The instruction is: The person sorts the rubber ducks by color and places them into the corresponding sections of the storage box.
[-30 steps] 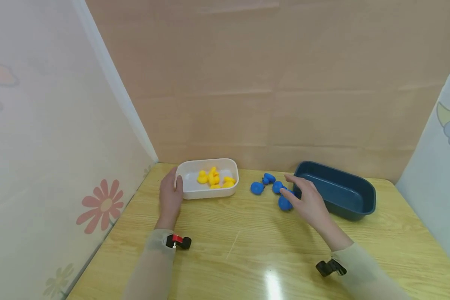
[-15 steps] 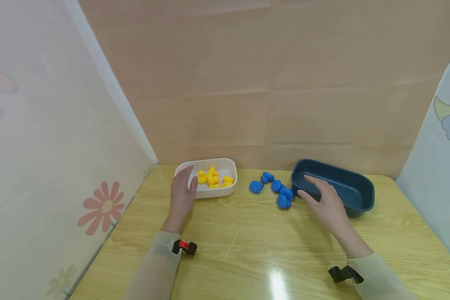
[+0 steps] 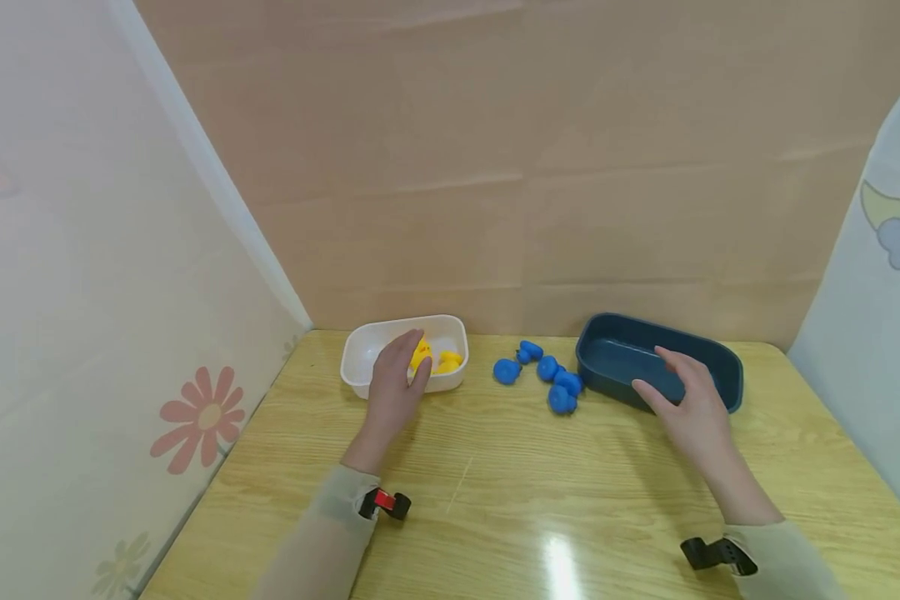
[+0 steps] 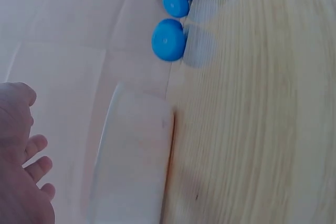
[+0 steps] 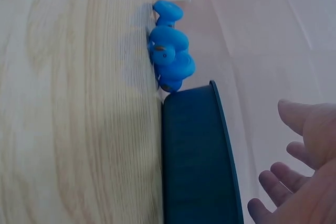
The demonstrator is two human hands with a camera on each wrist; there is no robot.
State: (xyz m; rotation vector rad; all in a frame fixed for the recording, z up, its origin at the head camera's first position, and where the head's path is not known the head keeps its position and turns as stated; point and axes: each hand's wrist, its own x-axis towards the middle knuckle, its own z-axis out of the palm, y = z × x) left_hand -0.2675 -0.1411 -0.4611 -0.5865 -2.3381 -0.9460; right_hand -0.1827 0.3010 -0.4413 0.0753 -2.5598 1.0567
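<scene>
My left hand (image 3: 393, 392) hovers over the front of a white bin (image 3: 360, 371), its fingers relaxed and apart, holding nothing. Inside that bin lie several yellow rubber ducks (image 3: 448, 362), some hidden behind the hand. My right hand (image 3: 693, 408) hangs over the front rim of a dark blue bin (image 3: 615, 354), thumb and fingers spread with nothing between them. Several blue rubber ducks (image 3: 562, 398) lie on the table between the two bins. In the right wrist view the blue ducks (image 5: 169, 51) sit close to the end of the dark bin (image 5: 197, 150).
A wooden table (image 3: 487, 483) carries both bins near its back edge. Brown paper (image 3: 495, 167) rises behind it. Pale panels stand at either side, the left one (image 3: 82, 292) printed with flowers.
The left hand has left the white bin's left side and moved right, over its front. From beside the blue ducks, the right hand has moved right to the dark bin.
</scene>
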